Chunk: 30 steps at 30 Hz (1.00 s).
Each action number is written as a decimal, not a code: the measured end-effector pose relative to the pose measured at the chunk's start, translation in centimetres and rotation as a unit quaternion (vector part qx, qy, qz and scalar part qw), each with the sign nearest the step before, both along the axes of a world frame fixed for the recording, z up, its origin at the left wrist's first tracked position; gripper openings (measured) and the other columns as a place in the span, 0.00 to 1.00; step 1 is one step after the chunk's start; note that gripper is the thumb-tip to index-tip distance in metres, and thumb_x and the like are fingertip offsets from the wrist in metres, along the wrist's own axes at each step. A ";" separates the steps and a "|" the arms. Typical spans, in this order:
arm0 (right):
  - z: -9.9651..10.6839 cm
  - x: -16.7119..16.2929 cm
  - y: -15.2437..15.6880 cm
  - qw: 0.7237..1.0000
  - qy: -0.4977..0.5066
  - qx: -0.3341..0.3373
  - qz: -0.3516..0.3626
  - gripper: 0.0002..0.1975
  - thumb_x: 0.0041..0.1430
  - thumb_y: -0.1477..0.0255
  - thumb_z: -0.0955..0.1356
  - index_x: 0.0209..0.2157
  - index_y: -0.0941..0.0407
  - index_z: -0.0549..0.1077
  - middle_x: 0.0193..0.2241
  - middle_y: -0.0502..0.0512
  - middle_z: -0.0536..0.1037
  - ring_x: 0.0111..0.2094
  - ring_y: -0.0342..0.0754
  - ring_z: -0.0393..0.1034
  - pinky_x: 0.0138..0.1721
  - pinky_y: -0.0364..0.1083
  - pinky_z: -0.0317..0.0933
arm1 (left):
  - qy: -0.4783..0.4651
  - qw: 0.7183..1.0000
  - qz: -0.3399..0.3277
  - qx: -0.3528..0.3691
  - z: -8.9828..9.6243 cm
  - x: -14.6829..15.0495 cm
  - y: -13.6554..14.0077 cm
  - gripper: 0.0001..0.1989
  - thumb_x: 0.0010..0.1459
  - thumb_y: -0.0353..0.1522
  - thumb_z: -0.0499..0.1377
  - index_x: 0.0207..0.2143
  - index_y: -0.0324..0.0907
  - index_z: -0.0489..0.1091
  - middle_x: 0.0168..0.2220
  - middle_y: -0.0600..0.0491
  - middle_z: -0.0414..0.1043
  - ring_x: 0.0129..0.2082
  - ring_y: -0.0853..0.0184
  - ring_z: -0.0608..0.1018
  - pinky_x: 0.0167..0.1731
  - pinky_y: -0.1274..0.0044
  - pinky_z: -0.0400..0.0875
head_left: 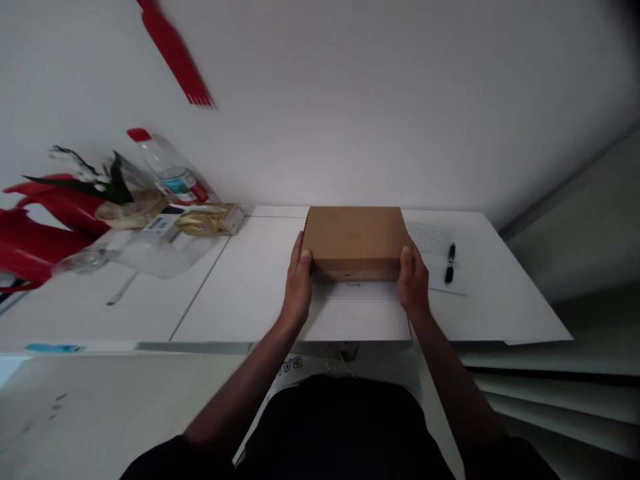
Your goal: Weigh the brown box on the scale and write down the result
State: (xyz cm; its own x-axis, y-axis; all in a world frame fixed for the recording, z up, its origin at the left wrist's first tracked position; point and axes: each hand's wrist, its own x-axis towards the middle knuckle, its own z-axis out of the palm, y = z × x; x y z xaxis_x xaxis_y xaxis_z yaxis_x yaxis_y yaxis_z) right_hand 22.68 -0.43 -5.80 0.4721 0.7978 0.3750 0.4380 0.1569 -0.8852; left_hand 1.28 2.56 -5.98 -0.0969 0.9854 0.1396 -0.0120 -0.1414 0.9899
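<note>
A closed brown cardboard box [356, 233] is in front of me over the white table, gripped at both sides. My left hand [299, 283] presses its left side, the thumb at the near corner and the fingers along the side wall. On the opposite side my right hand [413, 280] holds it the same way. Beneath and beside the box lie sheets of paper with handwriting [430, 241], partly covered by it. A black pen [450, 263] rests on the paper to the right of my right hand. Whether the box touches the table I cannot tell.
At the left stand a red watering can [30, 247], a potted plant [117, 183] and a red-capped plastic bottle [173, 170]. A gold packet [205, 220] and clear plastic wrap [160, 257] lie near them. The white table [260, 280] ends against a wall.
</note>
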 end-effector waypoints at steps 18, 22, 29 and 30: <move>5.3 1.1 -4.9 0.950 -0.122 0.170 0.234 0.21 0.72 0.73 0.56 0.60 0.51 0.70 0.55 0.53 0.75 0.57 0.46 0.68 0.59 0.51 0.62 | 0.120 0.807 -0.350 0.459 6.2 0.3 -5.4 0.13 0.67 0.29 0.49 0.48 0.35 0.70 0.38 0.46 0.77 0.41 0.64 0.78 0.43 0.71 0.74; 6.2 -0.6 -5.2 0.865 -0.082 0.061 0.492 0.19 0.71 0.74 0.61 0.59 0.55 0.71 0.54 0.54 0.76 0.57 0.42 0.69 0.58 0.44 0.62 | 0.068 0.735 -0.559 0.378 5.2 2.7 -7.5 0.11 0.66 0.29 0.52 0.45 0.35 0.72 0.37 0.48 0.79 0.38 0.66 0.80 0.44 0.78 0.74; 3.9 -4.1 -3.7 0.688 0.030 -0.138 0.712 0.26 0.72 0.70 0.59 0.66 0.66 0.59 0.64 0.64 0.63 0.66 0.46 0.56 0.67 0.47 0.50 | 0.071 0.626 -0.771 0.090 0.6 4.9 -8.0 0.23 0.71 0.36 0.46 0.61 0.34 0.66 0.57 0.46 0.71 0.59 0.65 0.72 0.58 0.78 0.67; 3.3 -4.4 -3.5 0.670 0.047 -0.151 0.726 0.27 0.72 0.69 0.60 0.67 0.67 0.58 0.65 0.65 0.61 0.67 0.47 0.54 0.68 0.47 0.48 | 0.077 0.628 -0.771 0.074 0.2 5.0 -7.9 0.22 0.72 0.37 0.46 0.60 0.38 0.67 0.56 0.47 0.71 0.57 0.65 0.73 0.57 0.76 0.69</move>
State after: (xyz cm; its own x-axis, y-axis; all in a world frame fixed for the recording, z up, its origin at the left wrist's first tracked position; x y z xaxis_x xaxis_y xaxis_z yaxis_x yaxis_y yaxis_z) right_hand 18.25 -3.90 -2.54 -0.8723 0.4748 0.1168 -0.0417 0.1658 -0.9853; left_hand 6.31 -5.34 -5.74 0.9824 -0.1328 0.1311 -0.1529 -0.1700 0.9735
